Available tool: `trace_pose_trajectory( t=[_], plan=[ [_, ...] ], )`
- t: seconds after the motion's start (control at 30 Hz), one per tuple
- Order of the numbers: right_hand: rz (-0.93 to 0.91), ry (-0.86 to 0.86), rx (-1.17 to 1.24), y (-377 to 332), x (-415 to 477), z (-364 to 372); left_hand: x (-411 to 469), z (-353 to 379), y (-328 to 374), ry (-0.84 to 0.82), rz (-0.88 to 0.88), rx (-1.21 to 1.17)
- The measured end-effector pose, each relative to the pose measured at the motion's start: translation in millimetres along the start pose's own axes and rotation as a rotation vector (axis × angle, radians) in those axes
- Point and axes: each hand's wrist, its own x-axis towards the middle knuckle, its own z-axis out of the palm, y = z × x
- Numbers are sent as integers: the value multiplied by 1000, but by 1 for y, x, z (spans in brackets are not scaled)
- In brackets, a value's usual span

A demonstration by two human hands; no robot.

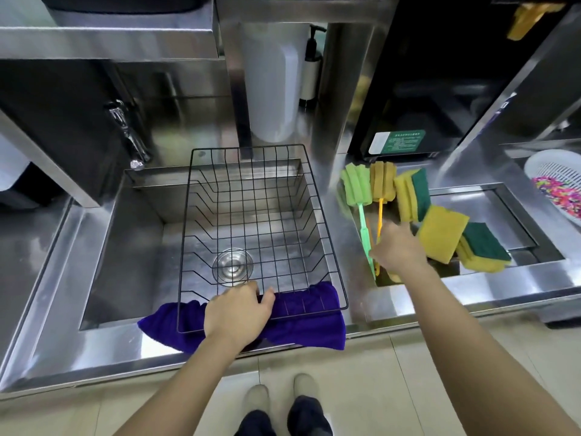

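Observation:
A black wire rack (251, 196) lies across the steel sink (125, 247), its front edge on a purple cloth (308, 325). My left hand (235, 313) grips the rack's front rim, thumb over the wire. My right hand (397, 247) grips the handles of two sponge brushes, one green (355, 184) and one orange (382, 180), their heads pointing away from me. Yellow-and-green sponges (440, 234) lie just right of that hand in a second basin.
The sink drain (232, 265) shows through the rack. A tap (129, 133) stands at the back left. A soap pump bottle (311, 73) and a black appliance (424, 89) are behind. A white colander (559, 184) with colourful bits sits far right.

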Motion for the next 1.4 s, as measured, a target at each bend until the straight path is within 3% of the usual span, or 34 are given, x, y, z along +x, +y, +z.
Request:
trace_pose_trajectory(
  t=[0.1,0.27,0.37,0.6,0.8,0.9,1.0,1.1,1.3,1.4],
  plan=[
    [-2,-17,160,-16,-14,-48,-2,0,2,7,5,-1],
    [-217,209,427,-56,-39,-99,-2,-3,4,0,11,-10],
    [-382,109,531,-86,-40,-78,-4,-5,4,5,18,-14],
    [-660,-41,399,-108,-36,22,-5,-9,9,30,46,9],
    [-583,-64,132,-100,-31,69,-6,-4,3,88,81,44],
    [-582,-119,147,-95,-31,75,-7,-2,2,103,100,51],
    [-638,-267,260,-95,-29,78,-8,-2,2,111,103,41],
    [-578,-432,369,-97,-28,81,-10,-2,1,130,112,46],
    [-664,-394,459,-97,-29,86,-13,-3,-1,211,147,46],
    [-784,-452,371,-102,-29,82,-13,-4,-3,253,200,24]
  ],
)
